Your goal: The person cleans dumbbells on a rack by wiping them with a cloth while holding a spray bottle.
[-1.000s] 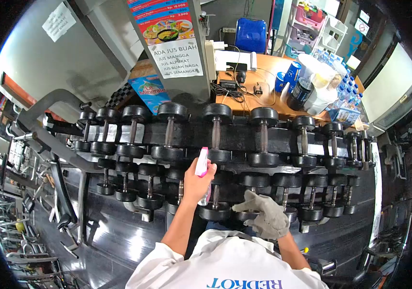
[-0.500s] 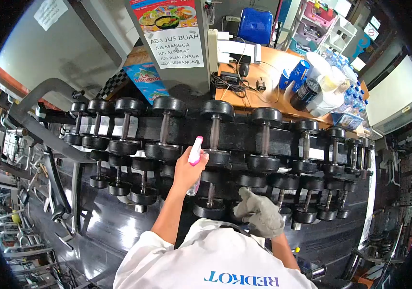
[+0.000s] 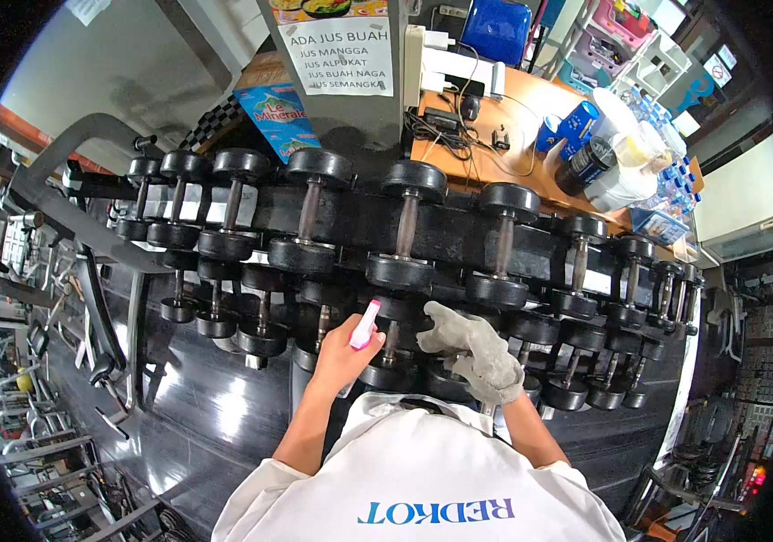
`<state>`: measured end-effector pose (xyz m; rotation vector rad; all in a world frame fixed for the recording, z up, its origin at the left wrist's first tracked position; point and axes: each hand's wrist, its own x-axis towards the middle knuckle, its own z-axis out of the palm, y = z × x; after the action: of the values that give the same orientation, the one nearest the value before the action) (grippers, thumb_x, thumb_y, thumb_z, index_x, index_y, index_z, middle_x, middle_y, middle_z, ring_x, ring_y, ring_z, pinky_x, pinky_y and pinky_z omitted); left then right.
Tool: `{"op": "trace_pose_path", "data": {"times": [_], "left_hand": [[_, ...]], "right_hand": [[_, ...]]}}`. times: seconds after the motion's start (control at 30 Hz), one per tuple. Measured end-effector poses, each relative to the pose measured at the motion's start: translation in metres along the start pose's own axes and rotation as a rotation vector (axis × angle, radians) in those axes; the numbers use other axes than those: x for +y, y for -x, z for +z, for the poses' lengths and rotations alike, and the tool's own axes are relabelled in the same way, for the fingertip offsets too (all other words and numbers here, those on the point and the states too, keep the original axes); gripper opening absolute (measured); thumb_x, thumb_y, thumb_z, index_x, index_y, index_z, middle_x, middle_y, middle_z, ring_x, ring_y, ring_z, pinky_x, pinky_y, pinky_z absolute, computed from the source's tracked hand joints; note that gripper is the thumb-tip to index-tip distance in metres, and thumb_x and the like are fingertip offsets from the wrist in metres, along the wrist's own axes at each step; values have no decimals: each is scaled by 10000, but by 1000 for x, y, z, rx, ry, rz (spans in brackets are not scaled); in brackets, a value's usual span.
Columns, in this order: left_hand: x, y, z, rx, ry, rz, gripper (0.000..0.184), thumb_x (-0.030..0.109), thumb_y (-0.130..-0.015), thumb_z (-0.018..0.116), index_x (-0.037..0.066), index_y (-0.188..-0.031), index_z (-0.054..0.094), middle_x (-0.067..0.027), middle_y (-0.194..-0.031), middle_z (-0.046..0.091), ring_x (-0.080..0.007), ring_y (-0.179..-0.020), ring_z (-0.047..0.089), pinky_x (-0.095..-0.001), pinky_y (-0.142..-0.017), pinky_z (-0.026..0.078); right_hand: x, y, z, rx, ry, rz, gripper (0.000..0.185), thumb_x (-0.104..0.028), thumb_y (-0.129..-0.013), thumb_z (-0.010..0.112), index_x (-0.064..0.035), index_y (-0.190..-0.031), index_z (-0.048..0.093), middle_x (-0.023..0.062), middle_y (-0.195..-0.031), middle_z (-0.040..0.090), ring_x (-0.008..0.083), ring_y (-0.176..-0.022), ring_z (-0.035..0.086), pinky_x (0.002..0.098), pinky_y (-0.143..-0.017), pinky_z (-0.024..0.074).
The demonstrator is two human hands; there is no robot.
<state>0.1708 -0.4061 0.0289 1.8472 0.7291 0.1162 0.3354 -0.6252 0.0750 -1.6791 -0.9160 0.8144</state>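
Note:
My left hand (image 3: 343, 350) is closed around a spray bottle (image 3: 366, 325) with a white and pink trigger head. Its body is mostly hidden by my hand. A loose grey glove (image 3: 486, 361) covers my right hand (image 3: 470, 345), which is held over the lower row of dumbbells with its covered fingers pointing left and partly apart. Nothing shows between them. Beyond both hands, a black dumbbell (image 3: 407, 226) with a metal handle lies on the upper tier. Another dumbbell (image 3: 390, 343) on the lower tier is between my hands, partly covered.
The dumbbell rack (image 3: 355, 230) runs across in two tiers. Behind it is a wooden desk (image 3: 513, 117) with cables, blue cans (image 3: 578, 122), tubs and water bottles (image 3: 671, 181). A blue chair (image 3: 497, 32) is farther back. Gym machines (image 3: 97, 316) stand at the left.
My left hand has drawn back toward my body with the spray bottle. My gloved right hand has moved up and slightly left, nearer to it. The view has shifted a little.

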Motion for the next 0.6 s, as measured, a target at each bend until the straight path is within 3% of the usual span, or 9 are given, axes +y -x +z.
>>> {"op": "trace_pose_path", "data": {"times": [0.03,0.13,0.23,0.3,0.33,0.47,0.53,0.6], "left_hand": [[1,-1,-1,3,8,0,201,192,-888,739,44,-970,630,-37,-744,663,-102,-669,626,-291,-641,511],[4,-7,-2,-5,14,37,238,206,-883,741,28,-1000,633,-50,-788,680,-133,-703,640,-300,-681,520],[14,-16,-5,38,32,114,321,209,-870,743,22,-1112,645,-84,-877,706,-183,-806,677,-322,-755,527],[21,-21,-7,59,-15,104,459,237,-856,752,18,-1242,632,-195,-1077,709,-315,-979,704,-375,-870,532],[11,-27,-5,60,-5,156,593,270,-855,749,27,-1365,570,-220,-1253,658,-347,-1102,674,-391,-941,519],[2,-42,8,38,-141,248,616,327,-855,719,45,-1378,558,-188,-1416,558,-373,-1183,615,-422,-973,522],[8,-41,12,44,-163,231,615,321,-849,719,65,-1385,558,-181,-1427,549,-374,-1165,624,-431,-957,530],[3,-41,14,42,-261,242,616,310,-838,710,120,-1402,552,-147,-1469,517,-367,-1116,648,-447,-909,554]], "right_hand": [[-2,-5,1,-4,7,1,717,131,-614,685,-48,-1301,583,154,-1135,711,331,-1076,676,436,-1044,483],[-5,-22,-3,-1,454,-178,636,78,-601,711,-63,-1217,641,115,-1097,711,337,-1045,668,435,-999,491],[11,-39,-14,55,370,-122,551,-32,-670,670,-82,-1218,640,95,-1128,702,309,-1057,656,421,-988,495],[32,-50,-24,165,190,-41,503,-105,-716,642,-95,-1219,640,82,-1149,696,290,-1066,647,411,-981,498],[45,-57,-29,235,38,14,482,-142,-739,629,-101,-1219,640,76,-1160,693,281,-1070,643,406,-977,499],[99,-99,-39,501,-814,109,427,-288,-831,573,-126,-1221,640,50,-1201,681,244,-1087,627,387,-963,504],[123,-136,-44,489,-1139,76,421,-361,-877,546,-139,-1222,639,37,-1222,675,225,-1096,619,377,-956,506],[154,-183,-48,235,-1396,-18,430,-435,-923,518,-151,-1223,639,24,-1243,669,207,-1104,611,368,-949,509]]}}
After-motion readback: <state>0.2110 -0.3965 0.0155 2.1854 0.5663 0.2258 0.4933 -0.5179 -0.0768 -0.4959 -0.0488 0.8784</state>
